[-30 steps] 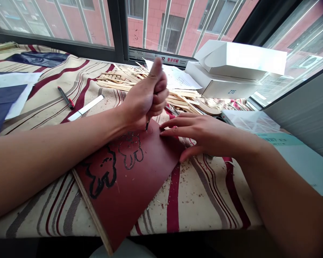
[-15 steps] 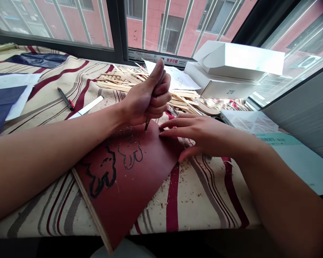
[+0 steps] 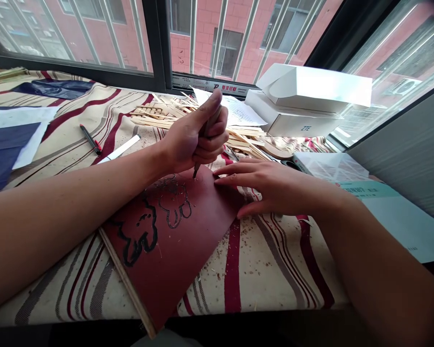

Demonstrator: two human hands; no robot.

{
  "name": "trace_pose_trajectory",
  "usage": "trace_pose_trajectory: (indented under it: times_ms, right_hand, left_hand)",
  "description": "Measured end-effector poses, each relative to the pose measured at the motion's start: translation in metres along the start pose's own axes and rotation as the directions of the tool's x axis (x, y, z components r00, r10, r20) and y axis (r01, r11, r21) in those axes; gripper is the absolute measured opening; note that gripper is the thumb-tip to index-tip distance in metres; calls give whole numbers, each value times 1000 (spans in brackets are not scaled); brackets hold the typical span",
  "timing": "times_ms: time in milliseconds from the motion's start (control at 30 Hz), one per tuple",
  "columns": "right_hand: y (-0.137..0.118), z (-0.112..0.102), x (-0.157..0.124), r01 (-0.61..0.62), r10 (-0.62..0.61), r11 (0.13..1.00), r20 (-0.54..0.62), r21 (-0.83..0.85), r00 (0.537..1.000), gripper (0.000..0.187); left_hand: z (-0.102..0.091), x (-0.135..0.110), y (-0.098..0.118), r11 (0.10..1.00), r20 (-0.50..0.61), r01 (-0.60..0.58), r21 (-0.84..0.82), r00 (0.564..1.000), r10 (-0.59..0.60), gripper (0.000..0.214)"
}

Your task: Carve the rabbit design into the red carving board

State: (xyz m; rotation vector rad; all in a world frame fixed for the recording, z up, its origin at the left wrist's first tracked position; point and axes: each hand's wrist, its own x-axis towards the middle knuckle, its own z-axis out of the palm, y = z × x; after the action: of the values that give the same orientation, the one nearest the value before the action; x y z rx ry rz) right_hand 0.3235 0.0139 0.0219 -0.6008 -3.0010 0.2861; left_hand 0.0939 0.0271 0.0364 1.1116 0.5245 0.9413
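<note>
And we're on it: our left hand is clenched tight around a carving tool, its tip pressed to a dark red board that lies at an angle on a striped cloth, right by the inked flower outlines! Our right hand is open, fingertips braced on the board's far right edge among scattered wood shavings. Beyond sit wooden strips, with a marker pen far left and a white ZTE box far right.
</note>
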Motion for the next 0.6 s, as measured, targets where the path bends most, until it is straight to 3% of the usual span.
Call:
trace_pose_trajectory:
  times_ms: [300, 600]
  right_hand:
    - [0, 0, 0, 21, -21, 998, -11, -51, 1000, 63]
    - [-4, -1, 1, -5, 5, 999, 6, -50, 1000, 64]
  left_hand:
    - [2, 3, 1, 996, -111, 91, -9, 990, -91, 72]
    - [10, 2, -1, 995, -41, 63, 74, 997, -60, 75]
